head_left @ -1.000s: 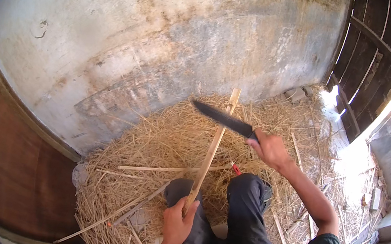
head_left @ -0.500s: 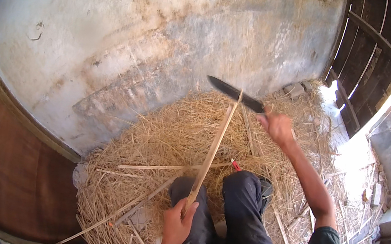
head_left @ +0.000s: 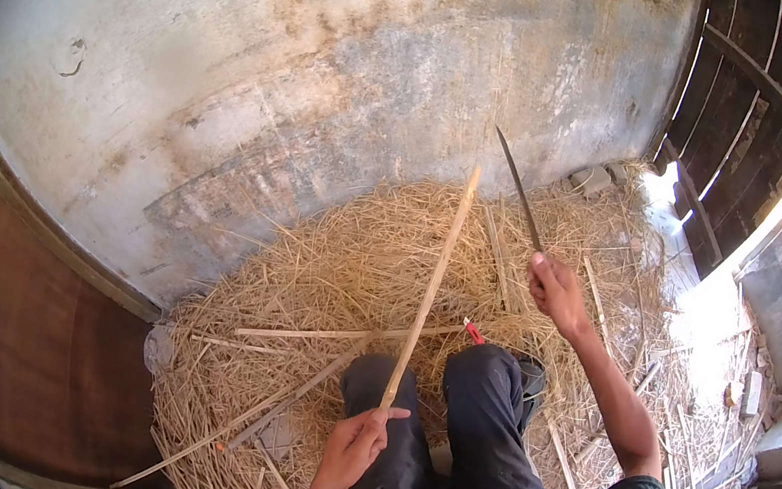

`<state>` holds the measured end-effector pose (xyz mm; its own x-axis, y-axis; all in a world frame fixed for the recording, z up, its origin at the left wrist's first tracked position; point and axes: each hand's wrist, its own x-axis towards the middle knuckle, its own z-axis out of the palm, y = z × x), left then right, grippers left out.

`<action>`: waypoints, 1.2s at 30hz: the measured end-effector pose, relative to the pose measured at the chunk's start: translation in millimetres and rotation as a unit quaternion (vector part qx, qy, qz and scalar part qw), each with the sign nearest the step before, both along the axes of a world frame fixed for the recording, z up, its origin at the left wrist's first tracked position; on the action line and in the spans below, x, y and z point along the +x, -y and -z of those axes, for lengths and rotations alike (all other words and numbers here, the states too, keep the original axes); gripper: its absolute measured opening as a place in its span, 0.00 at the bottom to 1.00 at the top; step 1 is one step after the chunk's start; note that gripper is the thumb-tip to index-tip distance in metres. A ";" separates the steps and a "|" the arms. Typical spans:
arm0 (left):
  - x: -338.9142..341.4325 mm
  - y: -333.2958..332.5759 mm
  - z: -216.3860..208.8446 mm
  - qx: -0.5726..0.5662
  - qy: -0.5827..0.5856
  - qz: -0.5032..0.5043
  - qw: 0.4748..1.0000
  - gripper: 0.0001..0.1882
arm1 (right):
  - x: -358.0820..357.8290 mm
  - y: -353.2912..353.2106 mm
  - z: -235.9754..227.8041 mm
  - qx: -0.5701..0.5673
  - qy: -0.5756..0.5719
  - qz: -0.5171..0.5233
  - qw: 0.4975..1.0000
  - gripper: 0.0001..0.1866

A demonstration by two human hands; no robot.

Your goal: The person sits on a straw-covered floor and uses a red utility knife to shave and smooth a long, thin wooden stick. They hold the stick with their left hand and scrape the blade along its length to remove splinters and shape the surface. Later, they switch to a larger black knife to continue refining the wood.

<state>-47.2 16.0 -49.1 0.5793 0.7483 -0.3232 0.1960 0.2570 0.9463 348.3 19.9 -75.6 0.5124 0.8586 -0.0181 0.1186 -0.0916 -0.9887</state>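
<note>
My left hand [head_left: 352,449] is closed round the lower end of a long pale wooden stick [head_left: 436,282], which looks like split bamboo. The stick slants up and away over my left knee, its far end reaching toward the wall. To its right, my right hand [head_left: 558,292] grips the handle of a large dark-bladed knife [head_left: 520,191]. The blade stands edge-on to my view, its tip pointing up and slightly left. Stick and blade are apart.
Straw-like shavings [head_left: 334,287] and loose strips cover the floor around my bent knees [head_left: 497,412]. A red-handled tool [head_left: 473,332] lies by my right knee. Ahead rises a stained plaster wall [head_left: 265,74]; a brown panel [head_left: 55,326] is at left, dark planks [head_left: 744,115] at right.
The knife has come off the stick's far end and swung from lying crosswise to pointing upward. My right hand has lowered slightly, and the stick has turned a little in my left hand.
</note>
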 end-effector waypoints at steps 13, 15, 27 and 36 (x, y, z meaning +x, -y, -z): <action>10.4 -4.7 -3.6 -0.217 0.047 0.158 0.962 0.39 | -71.7 -21.6 -69.1 0.194 -0.343 -0.049 0.918 0.27; 6.1 -7.3 6.7 -0.243 0.055 0.176 0.952 0.41 | -76.8 -24.2 -72.8 0.215 -0.383 -0.057 0.897 0.25; 9.2 2.8 18.1 0.052 -0.044 0.101 0.993 0.21 | -78.0 -24.8 -71.8 0.247 -0.441 -0.059 0.861 0.21; 10.2 6.4 5.0 0.387 -0.067 -0.070 0.917 0.33 | -66.6 -15.0 -80.4 0.329 -0.457 -0.037 0.826 0.19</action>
